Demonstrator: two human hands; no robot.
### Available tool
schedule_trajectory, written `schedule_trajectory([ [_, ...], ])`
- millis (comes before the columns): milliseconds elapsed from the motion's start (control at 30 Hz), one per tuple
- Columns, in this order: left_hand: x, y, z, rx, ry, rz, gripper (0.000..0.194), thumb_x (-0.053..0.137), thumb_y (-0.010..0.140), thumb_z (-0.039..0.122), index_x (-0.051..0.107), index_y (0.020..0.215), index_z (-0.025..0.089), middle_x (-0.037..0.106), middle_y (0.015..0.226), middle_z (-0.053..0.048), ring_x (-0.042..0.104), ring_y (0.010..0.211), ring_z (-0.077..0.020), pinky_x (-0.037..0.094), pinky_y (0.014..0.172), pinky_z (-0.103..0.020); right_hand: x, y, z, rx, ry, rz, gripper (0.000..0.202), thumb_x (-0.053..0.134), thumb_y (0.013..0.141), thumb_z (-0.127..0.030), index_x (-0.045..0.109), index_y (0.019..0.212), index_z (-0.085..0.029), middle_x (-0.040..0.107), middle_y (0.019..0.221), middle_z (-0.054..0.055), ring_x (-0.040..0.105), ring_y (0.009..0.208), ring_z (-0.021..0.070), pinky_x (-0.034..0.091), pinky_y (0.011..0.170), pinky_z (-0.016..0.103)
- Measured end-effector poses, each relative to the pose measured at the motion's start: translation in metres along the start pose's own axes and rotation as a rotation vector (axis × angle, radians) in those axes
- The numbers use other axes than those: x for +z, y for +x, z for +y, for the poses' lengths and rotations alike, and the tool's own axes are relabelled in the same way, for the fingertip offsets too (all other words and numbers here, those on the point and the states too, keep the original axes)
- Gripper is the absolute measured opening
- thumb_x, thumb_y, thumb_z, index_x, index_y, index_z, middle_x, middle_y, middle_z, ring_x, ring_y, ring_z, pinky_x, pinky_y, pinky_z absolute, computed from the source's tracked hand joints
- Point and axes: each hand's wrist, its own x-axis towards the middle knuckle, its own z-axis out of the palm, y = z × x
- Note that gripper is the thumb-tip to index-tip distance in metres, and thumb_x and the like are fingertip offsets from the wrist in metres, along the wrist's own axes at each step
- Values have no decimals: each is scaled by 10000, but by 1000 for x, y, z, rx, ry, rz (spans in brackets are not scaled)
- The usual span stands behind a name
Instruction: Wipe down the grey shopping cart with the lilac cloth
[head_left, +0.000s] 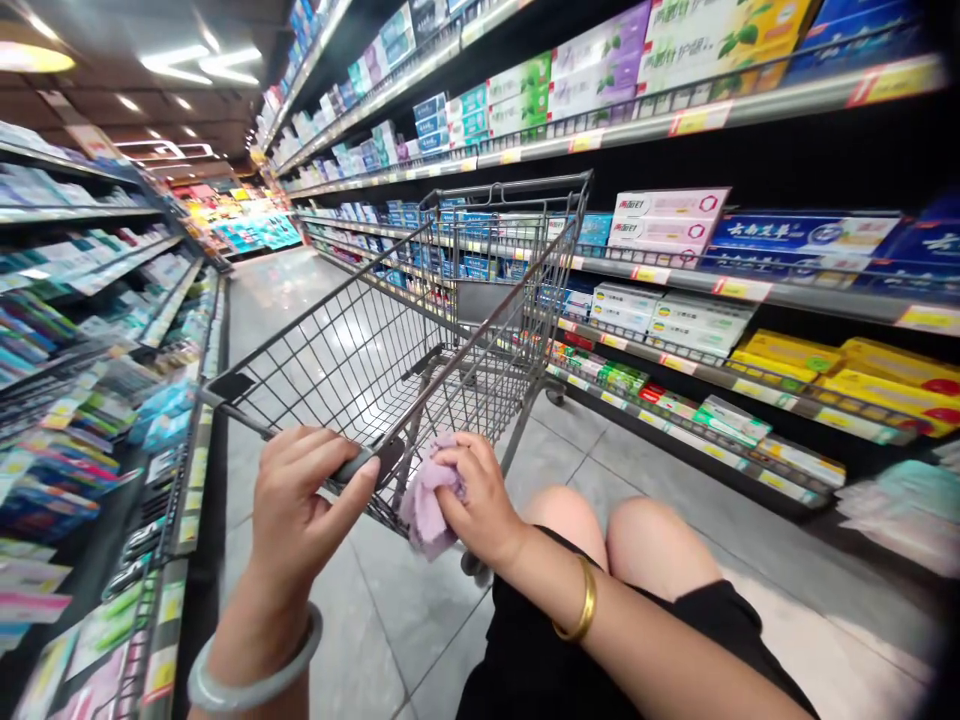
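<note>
A grey wire shopping cart (360, 350) stands tilted across the view in front of me, its basket holding nothing that I can see. My left hand (307, 490) is wrapped round the cart's handle bar, with the thumb lying along the top. To the right of it, my right hand (476, 490) is closed on a crumpled light purple cloth (429, 505). The cloth is against the near right corner of the cart, by the frame below the handle; whether it presses on the metal is hidden. A pale bangle is on the left wrist, a gold one on the right.
Shelves of boxed toothpaste (795, 240) rise close on the right. Another shelf (97, 400) of packaged goods, blurred, runs along the left. Between them a grey tiled floor (300, 280) leads to a bright display. My bent knees (660, 540) are low beside the cart.
</note>
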Motion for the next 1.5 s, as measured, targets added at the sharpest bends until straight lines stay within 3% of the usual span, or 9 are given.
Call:
schedule_trajectory([
  [133,1,-3,8,-17,87,31,200,593,961,381,634,827,239,681,821,-21,620,823,-221,423,917,-461,-7,28,-26,-168,24,12,265,633,894,-213,628,1154,-266,600,1217,83,589,1180,228,532,1018,422],
  [233,5,-4,21,-40,242,91,172,596,976,398,666,944,244,739,947,-49,658,966,-267,383,1031,-527,-8,30,-21,-254,-18,-15,259,627,914,-226,622,1171,-259,590,1227,90,576,1178,233,529,1017,435],
  [433,14,0,38,-92,329,85,184,631,971,392,680,933,218,719,802,-46,684,830,-253,449,894,-474,1,-36,24,-104,-76,-95,276,613,855,-150,646,1118,-227,586,1191,105,567,1141,247,559,964,452],
  [700,15,0,34,-152,329,52,263,589,987,429,678,862,216,687,755,-54,646,790,-257,441,815,-455,-6,-8,7,-180,-84,-117,271,623,886,-213,651,1153,-249,581,1224,97,562,1159,246,526,1002,463],
  [933,7,12,52,-219,345,10,311,550,1003,469,733,970,220,742,852,-57,669,823,-247,439,848,-456,1,-62,39,-51,-139,-243,266,638,820,-140,681,1072,-217,594,1148,101,563,1061,242,561,924,426],
  [1100,15,32,65,-207,357,-51,369,469,1034,481,726,1149,242,774,949,-51,687,854,-244,423,728,-377,-3,-34,23,-128,-87,-172,309,626,856,-167,664,1155,-231,574,1202,102,557,1139,245,533,996,446],
  [1233,27,37,66,-313,549,-170,369,414,1046,458,727,1021,262,708,747,-33,588,635,-216,233,549,-327,-2,-39,33,-9,-104,-254,296,654,843,-138,666,1118,-246,575,1205,91,563,1159,243,536,1014,448],
  [1367,31,33,65,-326,614,-124,405,368,1058,444,715,964,259,667,702,-25,508,590,-192,185,535,-309,-1,-46,39,100,-48,-257,279,660,827,-115,665,1080,-233,574,1189,89,571,1183,233,538,1030,431],
  [1500,28,27,62,-318,651,-119,426,351,1063,445,722,966,259,690,732,-32,487,597,-189,178,537,-309,-10,-12,16,-28,-10,-117,300,656,832,-161,656,1123,-235,556,1211,92,560,1186,235,523,1048,433],
])
